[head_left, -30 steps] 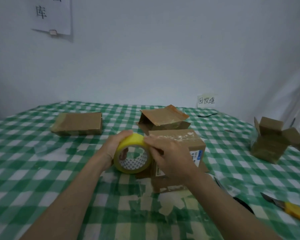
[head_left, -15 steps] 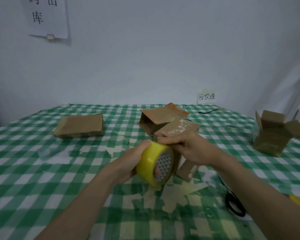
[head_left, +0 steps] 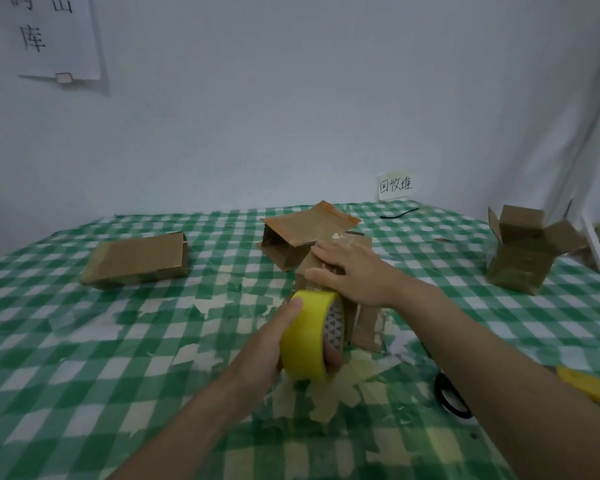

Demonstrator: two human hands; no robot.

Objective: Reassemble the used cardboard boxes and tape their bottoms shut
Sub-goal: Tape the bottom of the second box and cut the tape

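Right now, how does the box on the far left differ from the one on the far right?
The left box lies squashed flat on the checked cloth, while the right box stands upright as a full cube. The left box shows no raised flaps; the right box has its top flaps spread open. The left box is wide and low; the right box is taller. Both are plain brown used cardboard, and neither is touched by a hand.

Yellow tape roll (head_left: pixel 305 336); brown cardboard box (head_left: pixel 355 315); green-white checked tablecloth (head_left: pixel 84 341); yellow utility knife (head_left: pixel 589 388).
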